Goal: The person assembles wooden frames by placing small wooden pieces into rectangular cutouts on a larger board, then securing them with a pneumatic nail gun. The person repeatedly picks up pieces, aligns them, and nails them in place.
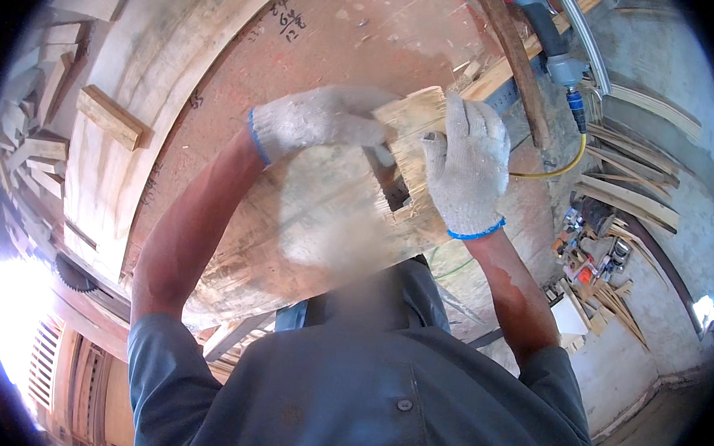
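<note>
A board (409, 132) at one o'clock is held by the right hand (468, 164); whether it is gripped by the left hand (318, 124), at eleven, cannot be told. Even support seems best.

Off-white knit on the gloved left hand (310, 126) at eleven o'clock, blue-edged at the wrist. Same off-white and blue on the right hand (468, 164) at two, dingier at the thumb tip. Pale yellow with brown streaks across the wood piece (411, 132) at one. Dusty red-brown on the surface (360, 43) at twelve, marked with black handwriting. Creamy tan, streaked with darker grain, on the long board (179, 57) at ten. Dark brown on the wooden strip (516, 61) between one and two. Bright yellow on the hose (575, 160) between two and three, blue on its connector (577, 106). Plain dark grey on the shirt (321, 409) at six.
</note>
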Available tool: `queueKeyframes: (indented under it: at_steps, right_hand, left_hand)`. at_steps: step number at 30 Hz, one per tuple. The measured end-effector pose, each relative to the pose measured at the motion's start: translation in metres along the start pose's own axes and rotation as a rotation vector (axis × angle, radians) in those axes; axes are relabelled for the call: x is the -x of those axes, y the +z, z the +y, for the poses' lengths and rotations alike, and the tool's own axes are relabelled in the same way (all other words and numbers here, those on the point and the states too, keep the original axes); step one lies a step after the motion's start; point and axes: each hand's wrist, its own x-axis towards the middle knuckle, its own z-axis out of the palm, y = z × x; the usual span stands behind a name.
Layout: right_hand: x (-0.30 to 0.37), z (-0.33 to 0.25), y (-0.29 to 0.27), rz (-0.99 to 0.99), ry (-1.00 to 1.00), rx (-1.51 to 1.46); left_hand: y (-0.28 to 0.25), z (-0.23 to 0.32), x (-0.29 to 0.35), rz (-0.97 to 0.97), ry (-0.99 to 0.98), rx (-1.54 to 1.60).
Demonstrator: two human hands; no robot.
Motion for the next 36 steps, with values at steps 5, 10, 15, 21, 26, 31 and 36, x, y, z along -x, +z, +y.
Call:
queueKeyframes:
  at_steps: [5,10,15,21,26,31,36]
  right_hand:
    - [0.001,-0.002,-0.001,-0.051,0.032,-0.032]
    - [0.0,0.0,-0.003,-0.063,0.027,-0.049]
    - [0.002,-0.001,0.0,0.006,0.027,-0.025]
    - [0.003,0.003,0.005,0.005,-0.014,-0.011]
    - [0.002,0.003,0.007,0.037,-0.039,-0.013]
    - [0.003,0.004,0.006,0.052,-0.061,-0.036]
    - [0.003,0.009,0.011,0.068,-0.065,0.017]
  left_hand:
    - [0.012,0.02,-0.009,0.065,-0.137,-0.34]
    - [0.026,0.034,-0.013,0.215,-0.102,-0.457]
    - [0.014,0.015,-0.013,0.209,-0.117,-0.544]
    - [0.018,0.024,-0.008,0.185,-0.167,-0.33]
    - [0.017,0.022,-0.005,0.275,-0.067,-0.484]
    - [0.012,0.011,-0.006,0.265,0.003,-0.458]
    - [0.012,0.011,-0.005,0.26,0.0,-0.429]
